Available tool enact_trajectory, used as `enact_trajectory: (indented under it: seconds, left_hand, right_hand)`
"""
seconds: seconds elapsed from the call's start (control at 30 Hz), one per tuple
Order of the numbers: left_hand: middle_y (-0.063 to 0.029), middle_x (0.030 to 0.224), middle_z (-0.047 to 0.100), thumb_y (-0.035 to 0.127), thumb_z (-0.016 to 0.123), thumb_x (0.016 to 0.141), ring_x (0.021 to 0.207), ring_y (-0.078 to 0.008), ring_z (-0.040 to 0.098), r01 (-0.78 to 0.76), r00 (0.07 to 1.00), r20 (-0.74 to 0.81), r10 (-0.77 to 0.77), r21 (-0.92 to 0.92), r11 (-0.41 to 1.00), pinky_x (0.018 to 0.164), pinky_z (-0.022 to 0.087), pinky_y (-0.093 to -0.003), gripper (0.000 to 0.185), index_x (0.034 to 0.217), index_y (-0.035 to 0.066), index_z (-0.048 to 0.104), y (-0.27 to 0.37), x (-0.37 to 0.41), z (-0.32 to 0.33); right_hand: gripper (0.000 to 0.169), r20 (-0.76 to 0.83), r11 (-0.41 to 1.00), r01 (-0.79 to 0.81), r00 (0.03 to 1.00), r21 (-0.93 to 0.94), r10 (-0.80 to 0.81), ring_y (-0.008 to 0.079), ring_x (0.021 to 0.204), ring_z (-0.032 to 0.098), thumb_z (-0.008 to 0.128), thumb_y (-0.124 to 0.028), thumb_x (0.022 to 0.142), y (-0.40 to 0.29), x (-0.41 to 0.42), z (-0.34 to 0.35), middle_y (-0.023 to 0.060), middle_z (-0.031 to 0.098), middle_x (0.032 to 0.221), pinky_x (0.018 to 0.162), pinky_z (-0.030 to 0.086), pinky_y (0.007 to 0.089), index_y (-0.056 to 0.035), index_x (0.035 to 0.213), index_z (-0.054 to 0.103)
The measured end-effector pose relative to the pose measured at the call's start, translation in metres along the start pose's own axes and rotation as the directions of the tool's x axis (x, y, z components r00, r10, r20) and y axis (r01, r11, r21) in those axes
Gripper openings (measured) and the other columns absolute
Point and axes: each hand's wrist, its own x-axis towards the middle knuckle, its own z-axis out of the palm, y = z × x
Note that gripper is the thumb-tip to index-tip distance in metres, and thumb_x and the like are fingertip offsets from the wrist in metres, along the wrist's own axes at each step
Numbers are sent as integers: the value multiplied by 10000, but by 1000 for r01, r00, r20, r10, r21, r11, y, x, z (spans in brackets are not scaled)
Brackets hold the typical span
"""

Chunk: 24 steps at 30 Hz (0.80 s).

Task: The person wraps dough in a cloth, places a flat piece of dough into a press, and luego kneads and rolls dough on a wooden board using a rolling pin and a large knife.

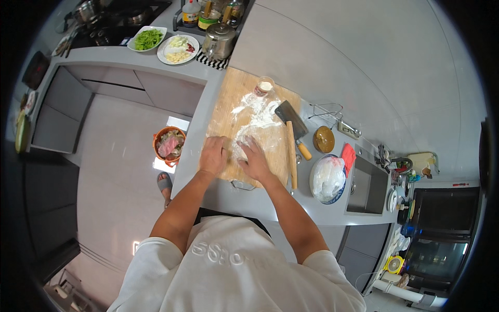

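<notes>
A wooden cutting board lies before me with white flour scattered over it. My left hand rests on the board's near left part, fingers bent down; whether they grip anything is hidden. My right hand lies palm down on the floured area, fingers spread. Something pale, perhaps dough, shows beside its thumb, mostly covered by the hand. A wooden rolling pin lies along the board's right edge. Beside it, a cleaver has its blade partly on the board. A cup of flour stands at the far end.
To the right are a brown bowl, a plastic-covered oval dish, a red cloth and a sink. Far left hold a plate of chopped ingredients, a bowl of greens and a metal kettle. An orange bin stands below.
</notes>
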Motion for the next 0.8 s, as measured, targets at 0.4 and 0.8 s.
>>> enact_trajectory:
  seconds: [0.4, 0.8]
  left_hand:
    - [-200, 1186, 654, 18, 594, 890, 1187, -402, 579, -23, 1000, 21, 22, 31, 999, 1066, 484, -484, 327, 1212, 29, 647, -5, 2, 1]
    - [-171, 1151, 658, 28, 622, 874, 1173, -378, 588, -37, 999, -4, 38, 40, 999, 1041, 503, -469, 290, 1158, 43, 676, -9, 0, 3]
  right_hand:
    - [727, 122, 996, -91, 989, 13, 89, 408, 1597, 230, 551, -404, 1074, -8, 26, -17, 267, 282, 1704, 1304, 180, 517, 52, 1606, 358]
    - [614, -117, 749, -321, 877, 579, 466, 387, 1469, 425, 771, -136, 913, -36, -7, -12, 262, 488, 1552, 1199, 325, 543, -6, 1461, 528]
